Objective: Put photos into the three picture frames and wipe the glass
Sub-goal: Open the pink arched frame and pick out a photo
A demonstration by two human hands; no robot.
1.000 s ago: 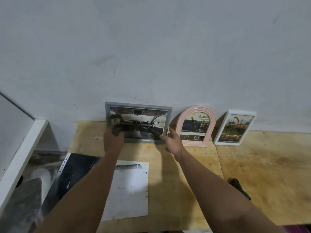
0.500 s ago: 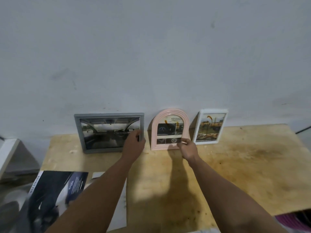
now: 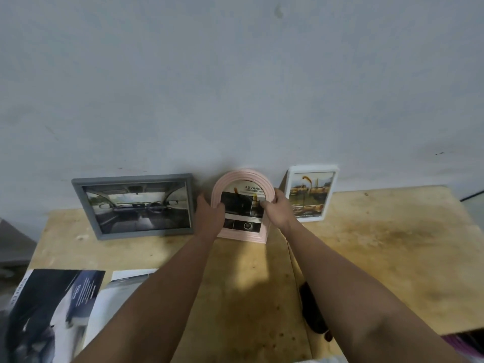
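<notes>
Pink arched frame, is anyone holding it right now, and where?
Yes. Both hands hold the pink arched frame by its side edges: the left hand on its left edge, the right hand on its right, thumbs over the front.

3 frames stand in a row on the wooden table, leaning against the grey wall. My left hand grips the left edge of the pink arched frame, thumb across its front; my right hand grips its right edge likewise. The frame holds a printed page (the word ADVANCE is legible at its top). Just beside it on the left stands the grey frame with a car-interior photo; on the right, the white frame with a yellow-toned photo. Brochures lie at the table's near left corner. A dark object lies beside my right forearm, unidentifiable.
</notes>
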